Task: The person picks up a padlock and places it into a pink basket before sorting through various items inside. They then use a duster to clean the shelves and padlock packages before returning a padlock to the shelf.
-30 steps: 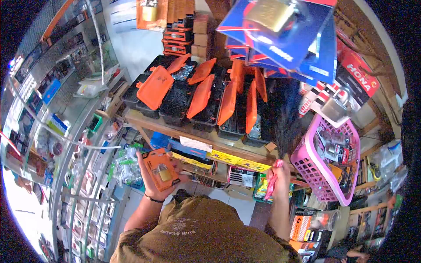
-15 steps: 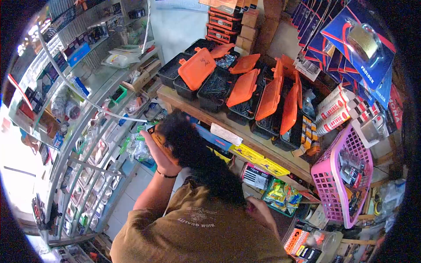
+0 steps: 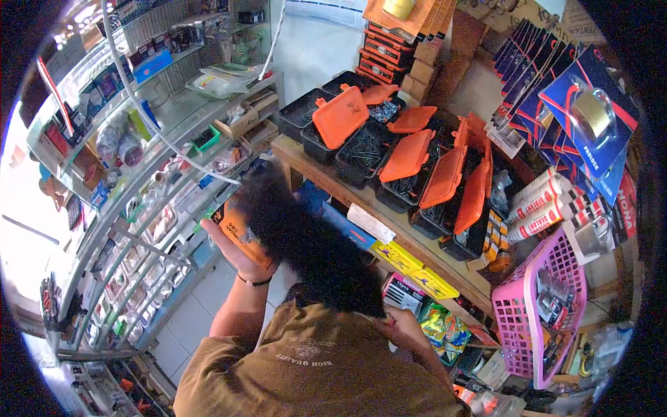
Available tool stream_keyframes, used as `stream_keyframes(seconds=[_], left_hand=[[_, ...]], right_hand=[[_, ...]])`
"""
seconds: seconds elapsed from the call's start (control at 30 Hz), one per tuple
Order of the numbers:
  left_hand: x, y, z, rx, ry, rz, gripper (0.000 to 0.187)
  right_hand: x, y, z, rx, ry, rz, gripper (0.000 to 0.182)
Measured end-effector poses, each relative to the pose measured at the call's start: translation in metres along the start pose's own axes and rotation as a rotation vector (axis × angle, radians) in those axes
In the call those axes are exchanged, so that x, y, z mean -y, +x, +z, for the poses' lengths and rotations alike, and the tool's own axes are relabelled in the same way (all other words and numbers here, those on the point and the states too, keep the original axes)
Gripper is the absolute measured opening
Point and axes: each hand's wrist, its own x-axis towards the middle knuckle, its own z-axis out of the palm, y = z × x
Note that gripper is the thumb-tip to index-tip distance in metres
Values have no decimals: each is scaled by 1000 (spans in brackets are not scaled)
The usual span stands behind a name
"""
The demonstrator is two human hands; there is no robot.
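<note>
My left hand (image 3: 236, 254) grips an orange box (image 3: 243, 236) with dark lettering on its face. The thumb side is at the box's left edge, and a dark bracelet circles the wrist. Dark, blurred hair (image 3: 306, 236) covers the box's right part. Lower right, my right hand (image 3: 404, 325) is bent inward with its fingers curled. Hair and the brown shirt (image 3: 306, 375) are close to it, and the fingertips are partly hidden. Whether it holds anything small cannot be made out.
Black bins with orange lids (image 3: 406, 156), several of them filled with screws or nails, line a wooden shelf (image 3: 333, 184). A pink basket (image 3: 511, 326) stands right, below padlock cards (image 3: 590, 118) and sealant tubes (image 3: 542, 208). Glass display shelving (image 3: 139, 243) curves along the left.
The view has shifted, so the shelves and bins appear further right and lower. The orange box shows more of its face, and my left hand is a little further left.
</note>
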Motion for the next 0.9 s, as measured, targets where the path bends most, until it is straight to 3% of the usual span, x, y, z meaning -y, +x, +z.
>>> stream_keyframes(seconds=[0.03,0.07,0.1,0.17,0.23,0.27,0.3,0.33,0.37,0.4,0.43,0.47,0.5,0.53,0.57,0.63,0.7,0.73,0.77,0.8,0.83,0.9], left_hand=[[0,-2,4,-236,91,65,100],[-2,-2,-11,14,224,40,89],[-3,-2,-7,-11,94,-22,87],[-5,-4,-24,42,18,-49,86],[-4,-5,-1,124,98,15,87],[1,-2,11,-153,54,120,88],[5,1,18,-432,7,225,89],[1,1,1,-138,64,111,88],[-4,2,-16,156,123,-6,88],[-2,3,-11,248,67,-33,87],[0,2,-2,245,69,-34,87],[3,1,9,-10,27,77,91],[5,0,14,-265,-18,188,96],[6,2,9,-336,97,188,100],[6,4,3,-334,96,190,100],[5,10,-3,231,49,-76,97],[10,9,3,233,34,-83,96],[12,5,7,75,-35,-12,97],[13,2,13,-84,-102,60,99],[20,11,26,-422,75,172,99],[19,11,21,-417,77,172,99],[18,14,8,143,46,-60,97]], right_hand=[[-4,2,0,5,3,0,26],[-12,4,1,78,-82,-168,25],[-13,6,1,147,-167,-336,25],[-4,9,-2,159,-63,-300,24],[4,15,-7,152,-143,-97,30],[-2,18,-5,157,-149,-101,30],[-14,22,1,144,-207,-237,30],[-21,24,3,131,-263,-374,30],[-23,25,1,136,-266,-379,30],[-23,25,0,105,-149,-387,30],[-21,24,-2,72,-31,-392,30],[-16,24,-6,64,-112,-204,32],[-12,25,-12,65,-113,-205,32],[-9,26,-16,94,-143,-192,33],[-7,26,-20,123,-173,-179,33],[-13,26,-21,128,-276,-301,32],[-26,28,-23,136,-240,-439,30],[-22,26,-25,132,-241,-440,30],[-14,22,-26,108,-18,-258,30],[-8,19,-27,85,204,-74,29],[-13,20,-26,82,206,-79,29],[-31,23,-22,218,-96,-177,29]])
